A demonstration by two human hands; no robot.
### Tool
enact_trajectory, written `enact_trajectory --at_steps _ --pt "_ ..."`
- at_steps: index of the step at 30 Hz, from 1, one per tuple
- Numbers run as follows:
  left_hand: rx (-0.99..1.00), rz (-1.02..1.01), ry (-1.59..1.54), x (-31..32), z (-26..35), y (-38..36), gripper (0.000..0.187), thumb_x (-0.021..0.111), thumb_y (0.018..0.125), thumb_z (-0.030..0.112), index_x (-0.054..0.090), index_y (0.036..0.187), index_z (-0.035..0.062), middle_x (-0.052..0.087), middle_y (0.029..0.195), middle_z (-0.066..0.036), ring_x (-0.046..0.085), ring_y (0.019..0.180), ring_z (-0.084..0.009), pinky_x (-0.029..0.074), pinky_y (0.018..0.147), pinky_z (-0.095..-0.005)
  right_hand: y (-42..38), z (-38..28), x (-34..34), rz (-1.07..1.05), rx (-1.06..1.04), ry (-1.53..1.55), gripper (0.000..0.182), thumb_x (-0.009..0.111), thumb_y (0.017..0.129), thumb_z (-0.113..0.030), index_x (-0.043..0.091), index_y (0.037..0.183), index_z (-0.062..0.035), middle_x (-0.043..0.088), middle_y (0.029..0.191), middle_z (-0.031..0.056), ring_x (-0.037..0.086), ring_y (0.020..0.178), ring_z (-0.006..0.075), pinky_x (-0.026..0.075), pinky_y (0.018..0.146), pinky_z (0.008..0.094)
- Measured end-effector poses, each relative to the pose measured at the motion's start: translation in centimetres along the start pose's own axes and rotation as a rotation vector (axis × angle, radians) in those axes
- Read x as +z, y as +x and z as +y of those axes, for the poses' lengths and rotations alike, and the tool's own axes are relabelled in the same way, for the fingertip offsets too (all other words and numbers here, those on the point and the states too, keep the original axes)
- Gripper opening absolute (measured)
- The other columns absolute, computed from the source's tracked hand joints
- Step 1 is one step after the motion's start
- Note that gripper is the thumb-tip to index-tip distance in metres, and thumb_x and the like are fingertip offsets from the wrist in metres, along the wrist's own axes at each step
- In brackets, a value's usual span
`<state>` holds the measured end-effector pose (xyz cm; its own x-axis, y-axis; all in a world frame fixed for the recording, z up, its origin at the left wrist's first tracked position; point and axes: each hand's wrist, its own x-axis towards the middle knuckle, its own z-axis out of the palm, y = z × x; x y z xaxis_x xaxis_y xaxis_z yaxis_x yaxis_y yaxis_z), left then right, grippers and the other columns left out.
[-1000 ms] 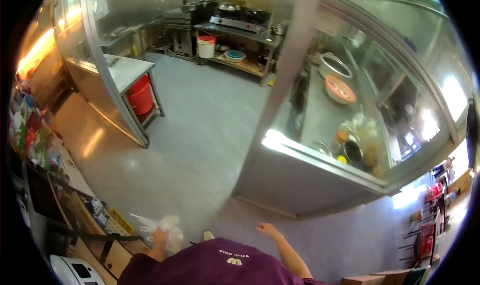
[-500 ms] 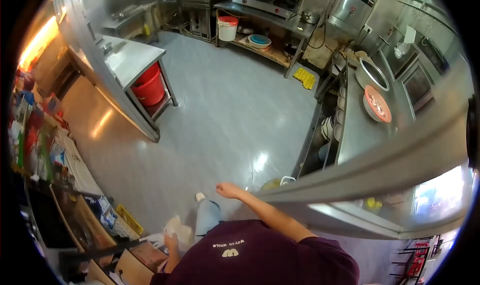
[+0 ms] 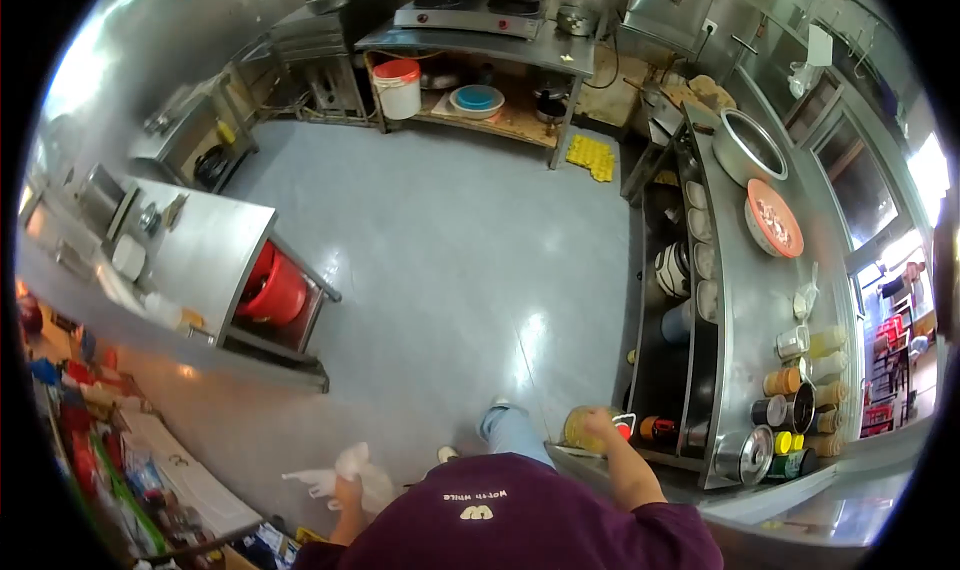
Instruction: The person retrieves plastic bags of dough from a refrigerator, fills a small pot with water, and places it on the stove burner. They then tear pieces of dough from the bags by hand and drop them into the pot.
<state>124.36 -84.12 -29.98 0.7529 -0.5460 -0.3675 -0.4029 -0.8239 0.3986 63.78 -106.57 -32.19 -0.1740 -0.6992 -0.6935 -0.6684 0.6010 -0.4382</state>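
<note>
My left hand is closed around a white, translucent plastic bag that hangs low beside my body. On the other side, my right hand has its fingers curled in and shows nothing in them. It overlaps a jug of yellow liquid that stands low by the shelf's near end. Close to that hand is a red cap with a white handle around it.
A steel counter on the right bears jars, a large pot and an orange basin. On the left stands a steel table with a red bucket beneath. A gas stove is at the back.
I have moved forward through the doorway into the kitchen. My right hand has moved right and down, over the jug; the left still holds the plastic bag.
</note>
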Motion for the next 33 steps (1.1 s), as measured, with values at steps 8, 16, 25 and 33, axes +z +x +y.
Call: enact_trajectory --at_steps 8,16,25,33 --pt "0.363 0.167 -0.257 0.7 27.1 18.7 0.056 0.064 0.074 0.023 0.045 0.115 -0.0090 0.051 0.113 -0.028 0.048 0.107 -0.0394 0.036 0.092 -0.0406 18.2 10.3 -5.1 0.075 -0.226 -0.435 0.017 0.051 0.073 -0.011 0.061 0.077 0.0008 0.055 0.058 0.0129 0.057 0.051 0.0235 0.045 0.045 0.0355" --pt "0.451 -0.059 -0.036 6.8 46.0 27.6 0.059 0.064 0.072 0.024 0.044 0.115 -0.0118 0.052 0.111 -0.028 0.049 0.105 -0.0401 0.037 0.093 -0.0402 20.4 -19.9 -19.3 0.303 -0.330 0.000 0.029 0.045 0.083 -0.027 0.057 0.084 -0.0009 0.062 0.079 0.0171 0.059 0.074 0.0328 0.045 0.067 0.0410" --pt "1.189 -0.329 0.112 21.8 80.9 30.8 0.058 0.064 0.072 0.023 0.044 0.115 -0.0115 0.052 0.111 -0.028 0.048 0.105 -0.0399 0.037 0.093 -0.0404 -10.8 -15.2 -40.7 1.474 0.797 -0.432 0.043 0.053 0.069 -0.012 0.044 0.110 -0.0022 0.047 0.113 0.0195 0.046 0.105 0.0348 0.041 0.082 0.0466" --pt "1.397 -0.296 0.034 25.0 92.5 28.7 0.058 0.064 0.072 0.023 0.045 0.114 -0.0113 0.052 0.110 -0.028 0.048 0.106 -0.0398 0.036 0.093 -0.0407 -42.4 -23.7 -40.4 1.956 1.702 -1.061 0.063 0.049 0.075 -0.020 0.030 0.133 -0.0042 0.025 0.140 0.0122 0.021 0.131 0.0282 0.020 0.102 0.0511"
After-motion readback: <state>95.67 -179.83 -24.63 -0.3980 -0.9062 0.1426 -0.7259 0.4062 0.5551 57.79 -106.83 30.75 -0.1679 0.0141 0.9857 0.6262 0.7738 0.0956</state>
